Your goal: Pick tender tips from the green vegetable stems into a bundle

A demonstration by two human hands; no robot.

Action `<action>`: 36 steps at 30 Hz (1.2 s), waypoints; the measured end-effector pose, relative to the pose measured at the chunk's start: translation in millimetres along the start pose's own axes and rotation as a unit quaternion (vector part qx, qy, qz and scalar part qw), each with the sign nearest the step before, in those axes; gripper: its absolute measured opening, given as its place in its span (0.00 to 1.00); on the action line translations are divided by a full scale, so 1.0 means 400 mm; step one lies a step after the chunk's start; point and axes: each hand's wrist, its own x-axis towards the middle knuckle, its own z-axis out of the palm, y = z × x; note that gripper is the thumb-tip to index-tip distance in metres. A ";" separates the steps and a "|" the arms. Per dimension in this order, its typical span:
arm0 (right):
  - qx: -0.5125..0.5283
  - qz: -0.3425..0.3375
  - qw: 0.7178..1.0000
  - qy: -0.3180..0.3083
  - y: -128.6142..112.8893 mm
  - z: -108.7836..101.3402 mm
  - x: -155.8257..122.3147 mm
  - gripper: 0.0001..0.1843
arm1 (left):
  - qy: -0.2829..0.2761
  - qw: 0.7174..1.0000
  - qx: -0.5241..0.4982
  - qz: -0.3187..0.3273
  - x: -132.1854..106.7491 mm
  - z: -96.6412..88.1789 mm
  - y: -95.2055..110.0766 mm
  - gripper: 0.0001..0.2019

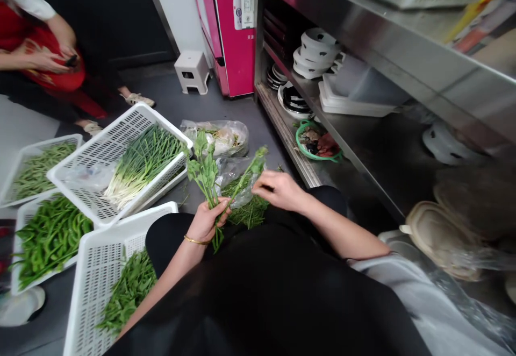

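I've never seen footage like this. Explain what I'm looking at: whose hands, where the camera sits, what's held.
There is no machine here: these are a person's bare hands, in one picture from a camera on that person's head, looking forward and down. The left hand holds a few leafy stems upright. The right hand is curled near the tip of a slanting stem; whether it pinches anything is unclear. On the floor to the left, white baskets hold spring onions, green peppers and leafy greens, among other vegetables. To the right, a metal shelf carries white bowls. The hands at upper left belong to someone else.
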 end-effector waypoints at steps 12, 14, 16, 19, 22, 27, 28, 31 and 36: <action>-0.166 -0.078 0.965 -0.187 0.085 0.021 0.066 0.11 | -0.052 0.990 0.131 -0.019 -0.044 -0.063 0.004 0.17; -0.065 0.005 0.994 -0.091 0.116 0.038 0.048 0.11 | -0.044 0.986 0.154 -0.040 -0.052 -0.086 0.004 0.17; 0.077 0.114 0.989 0.051 0.148 0.041 0.039 0.13 | -0.019 0.989 0.136 -0.046 -0.054 -0.101 0.001 0.16; 0.184 0.198 0.934 0.233 0.158 0.028 0.035 0.18 | -0.009 0.994 0.088 -0.064 -0.050 -0.105 -0.002 0.16; 0.041 0.088 0.982 0.163 0.103 0.025 0.032 0.19 | -0.032 0.993 0.079 -0.087 -0.042 -0.092 0.002 0.17; -0.202 -0.136 0.943 -0.227 0.006 0.058 0.032 0.15 | -0.086 0.990 0.061 -0.098 -0.038 -0.074 0.016 0.16; -0.175 -0.158 0.941 -0.245 0.002 0.060 0.031 0.15 | -0.096 0.989 0.058 -0.098 -0.039 -0.075 0.016 0.16; 0.010 -0.129 0.985 -0.116 0.020 0.037 0.018 0.16 | -0.108 0.988 0.048 -0.098 -0.037 -0.087 0.006 0.15; 0.188 0.022 0.971 0.148 0.044 -0.003 0.002 0.22 | -0.055 0.991 0.017 -0.120 -0.015 -0.086 -0.015 0.14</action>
